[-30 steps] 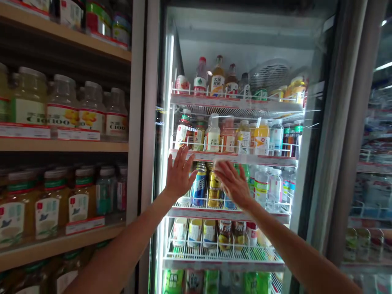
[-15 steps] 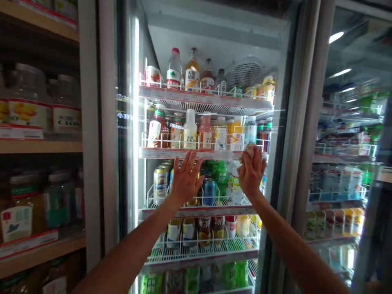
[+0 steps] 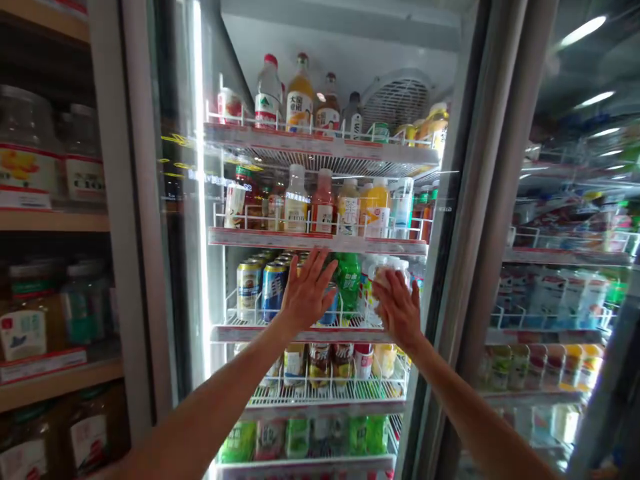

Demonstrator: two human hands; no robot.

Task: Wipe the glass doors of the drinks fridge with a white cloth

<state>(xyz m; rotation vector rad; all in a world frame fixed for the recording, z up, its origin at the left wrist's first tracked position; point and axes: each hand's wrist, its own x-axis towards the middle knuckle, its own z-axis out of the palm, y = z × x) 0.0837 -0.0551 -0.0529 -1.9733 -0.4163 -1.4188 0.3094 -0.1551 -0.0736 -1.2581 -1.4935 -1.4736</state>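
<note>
My left hand (image 3: 307, 297) is spread flat in front of the glass door (image 3: 183, 320) of a lit drinks cooler, holding nothing. It appears to rest on the glass, level with the shelf of cans. To its right, my right hand (image 3: 400, 310) presses a crumpled white cloth (image 3: 384, 275) against the same pane. Most of the cloth is hidden under the fingers, and it could be paper. Behind the glass, a green bottle (image 3: 349, 277) shows between the hands, and a blue can (image 3: 274, 290) stands left of my left hand.
Wire-fronted cooler shelves (image 3: 320, 238) hold rows of bottles and cans. On the left, a wooden shelf (image 3: 55, 220) carries large juice bottles. A metal door frame (image 3: 493, 200) runs down the right side, with another glass-fronted cooler (image 3: 565, 257) beyond it.
My right hand has slid the cloth rightward across the glass, then back left and down. My left hand stays spread on the pane. The view has turned to the right.
</note>
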